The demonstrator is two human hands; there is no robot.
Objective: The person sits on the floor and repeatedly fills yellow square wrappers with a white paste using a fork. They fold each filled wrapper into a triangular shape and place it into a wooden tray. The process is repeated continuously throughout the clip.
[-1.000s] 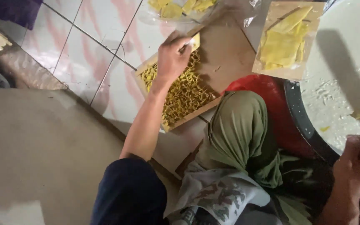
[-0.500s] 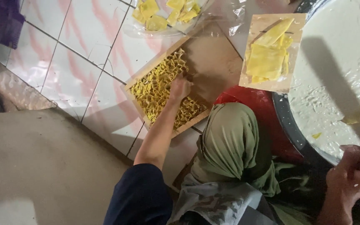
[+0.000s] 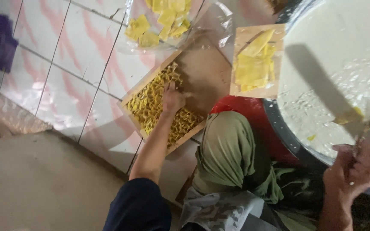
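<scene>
Your left hand (image 3: 173,98) rests fingers bent on the yellow shaped pieces (image 3: 150,105) in the wooden tray (image 3: 210,70) on the tiled floor. Your right hand (image 3: 356,169) is fisted round thin tongs (image 3: 362,128), prob. pinching a yellow piece (image 3: 347,116) over the wok (image 3: 322,42).

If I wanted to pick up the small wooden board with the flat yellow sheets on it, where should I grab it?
Probably by the two long side edges of the small wooden board, one hand on each, coming from above. It lies flat, and the yellow sheets sit loose on top, so keep it level. Bare wood shows along its left edge; its right edge lies close to the big pan.
</scene>
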